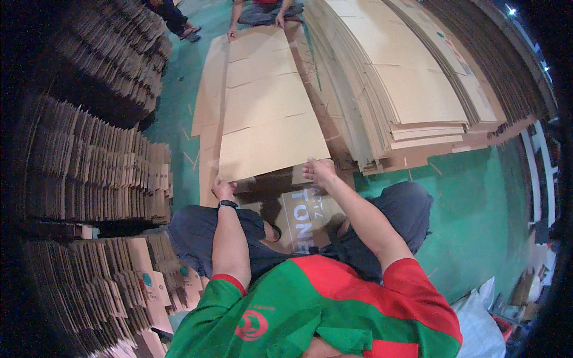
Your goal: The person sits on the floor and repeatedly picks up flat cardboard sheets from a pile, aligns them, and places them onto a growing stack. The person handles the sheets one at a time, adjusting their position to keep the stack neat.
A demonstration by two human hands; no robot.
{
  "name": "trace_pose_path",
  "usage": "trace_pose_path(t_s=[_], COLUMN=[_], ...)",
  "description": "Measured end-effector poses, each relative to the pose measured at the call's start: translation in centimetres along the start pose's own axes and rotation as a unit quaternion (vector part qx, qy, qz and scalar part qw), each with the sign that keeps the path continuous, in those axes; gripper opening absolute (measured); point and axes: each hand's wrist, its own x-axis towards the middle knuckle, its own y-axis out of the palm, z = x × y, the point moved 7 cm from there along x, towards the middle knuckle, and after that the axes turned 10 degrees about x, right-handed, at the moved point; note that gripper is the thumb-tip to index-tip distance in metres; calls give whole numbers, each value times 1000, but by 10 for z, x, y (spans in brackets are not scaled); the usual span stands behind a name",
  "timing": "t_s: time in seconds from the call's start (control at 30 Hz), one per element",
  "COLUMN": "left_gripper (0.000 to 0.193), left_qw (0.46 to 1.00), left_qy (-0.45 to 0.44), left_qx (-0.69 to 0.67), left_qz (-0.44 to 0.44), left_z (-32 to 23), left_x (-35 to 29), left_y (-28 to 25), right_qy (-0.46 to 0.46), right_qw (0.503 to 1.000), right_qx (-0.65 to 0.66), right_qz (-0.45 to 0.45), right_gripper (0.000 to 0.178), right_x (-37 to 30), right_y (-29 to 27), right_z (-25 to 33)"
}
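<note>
A long tan cardboard sheet [268,98] with crosswise slits and creases stretches away in front of me, its near edge raised above other cardboard. My left hand [224,190], with a dark band on the wrist, is closed on the sheet's near left corner. At the near right corner my right hand [320,172] grips the edge, thumb on top. Another person's hands [279,21] hold the far end. Beneath lie more flat brown cardboard pieces [209,113]. A printed cardboard piece [304,218] rests between my bent legs.
Stacks of flat cardboard [412,89] lie to the right of the sheet. Tall piles of folded cardboard [101,173] line the left side. The floor [471,191] is green. A white sack [480,325] sits at lower right. Another person's foot [190,33] shows at the far left.
</note>
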Motion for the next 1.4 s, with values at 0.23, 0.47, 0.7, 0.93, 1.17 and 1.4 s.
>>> trace_pose_path(t_s=[0.23, 0.47, 0.7, 0.93, 1.17, 1.4], left_gripper=[29, 53, 43, 35, 47, 50], left_qw=[992, 616, 708, 957, 918, 910], left_qy=[-78, 164, 179, -22, 38, 116], left_qx=[76, 765, 666, 264, 360, 202], left_qz=[-65, 90, 153, 113, 161, 344], left_z=[59, 60, 55, 61, 31, -50], left_x=[65, 76, 41, 12, -29, -145], left_y=[-25, 13, 43, 27, 45, 146], right_qy=[23, -414, -383, -291, -426, -334], right_qw=[979, 876, 847, 886, 764, 930], right_qx=[-202, -177, 62, -41, -259, 63], right_qz=[34, -176, -363, -359, -409, -138], right_gripper=[17, 24, 27, 38, 43, 23], right_x=[-22, -54, -63, -56, -101, -63], right_y=[-1, -66, -194, -189, -159, -117], right_z=[-7, 160, 272, 287, 317, 294])
